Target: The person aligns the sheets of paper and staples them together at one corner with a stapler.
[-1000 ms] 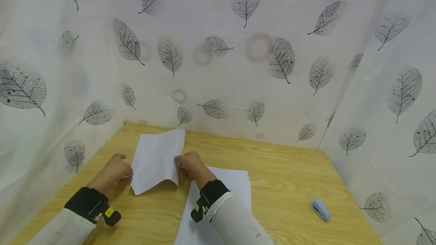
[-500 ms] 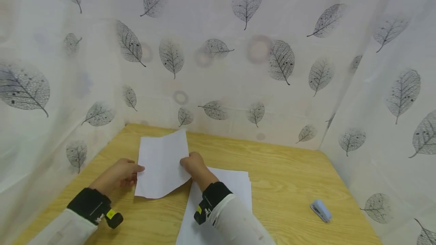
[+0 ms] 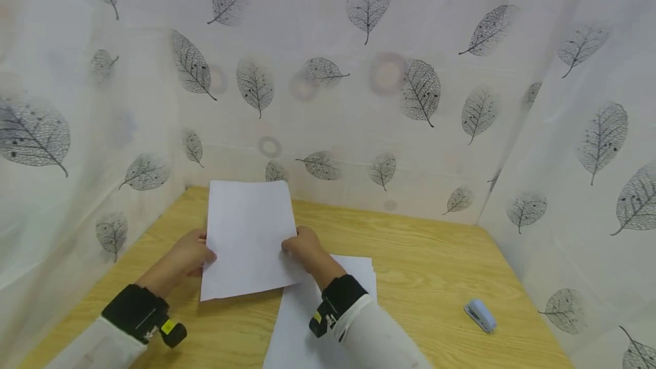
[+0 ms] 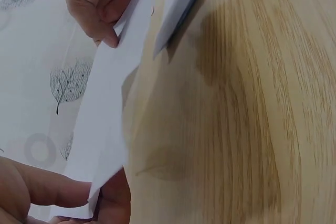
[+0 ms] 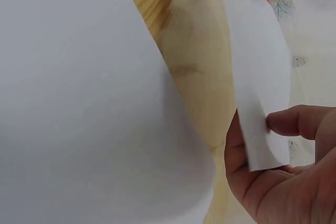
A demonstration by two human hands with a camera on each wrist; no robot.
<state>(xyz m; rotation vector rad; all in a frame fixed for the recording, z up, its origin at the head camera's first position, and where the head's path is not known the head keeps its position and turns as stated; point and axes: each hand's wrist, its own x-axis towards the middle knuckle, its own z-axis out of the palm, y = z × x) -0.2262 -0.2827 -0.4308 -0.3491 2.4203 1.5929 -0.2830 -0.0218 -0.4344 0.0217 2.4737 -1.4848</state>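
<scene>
we are holding a white sheet of paper point(image 3: 247, 239) lifted above the wooden counter point(image 3: 435, 266), toward its left rear part, with its near edge hanging just over the wood. our left hand point(image 3: 187, 255) is pinching the sheet's left edge, thumb on top and fingers point(image 4: 47, 192) beneath. our right hand point(image 3: 303, 246) is pinching the right edge in the same way, its fingers point(image 5: 299, 121) curling round the paper. a stack of white paper point(image 3: 307, 323) is lying flat under our right forearm. a pale blue stapler point(image 3: 480, 315) is resting well apart, near the counter's right edge. leaf-printed curtains point(image 3: 359, 73) are enclosing the counter.
</scene>
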